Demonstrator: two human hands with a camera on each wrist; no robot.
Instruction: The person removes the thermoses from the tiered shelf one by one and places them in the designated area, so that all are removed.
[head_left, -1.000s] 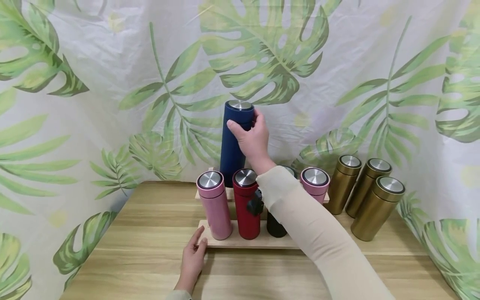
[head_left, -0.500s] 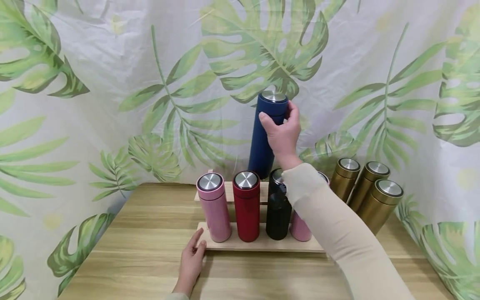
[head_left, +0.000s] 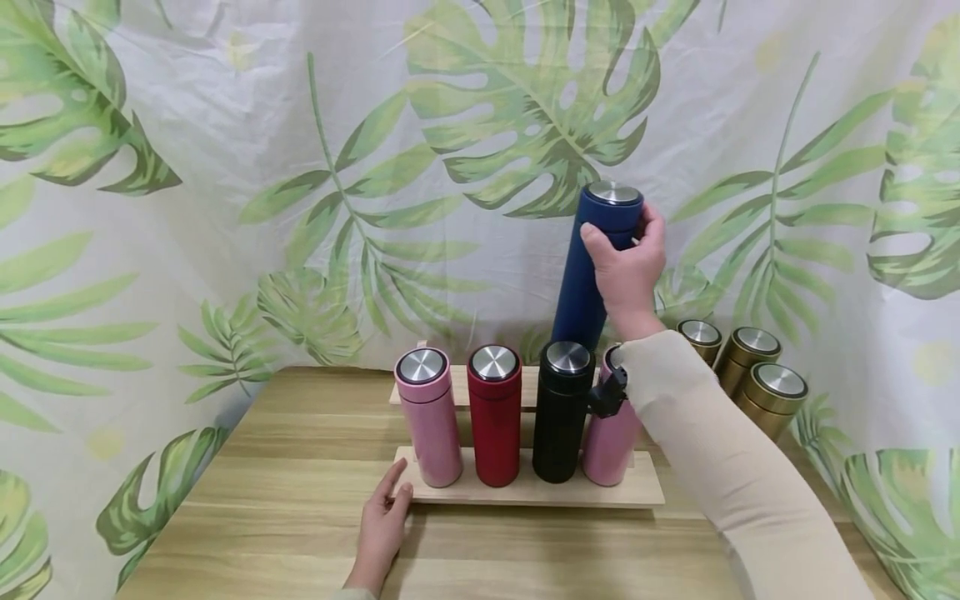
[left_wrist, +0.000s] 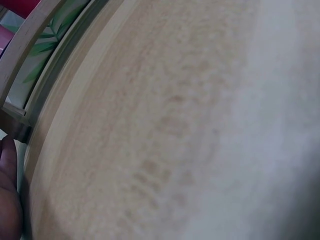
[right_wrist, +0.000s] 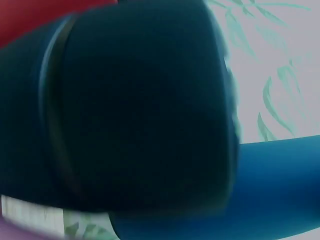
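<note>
In the head view my right hand grips a dark blue thermos bottle near its steel-topped lid, thumb in front. The bottle leans slightly, behind the front row and over the back board; its base is hidden. The right wrist view shows the blue bottle behind a close black bottle. My left hand touches the left end of the light wooden rack with its fingers extended. On the rack's lower board stand a pink bottle, a red bottle, a black bottle and another pink bottle.
Several gold bottles stand on the table right of the rack, partly behind my right sleeve. The rack's back board sits higher, behind the front row. A leaf-patterned cloth hangs close behind the wooden table.
My right hand has carried the blue bottle rightward, from behind the left pink and red bottles to behind the black one. The left hand has stayed at the rack's end.
</note>
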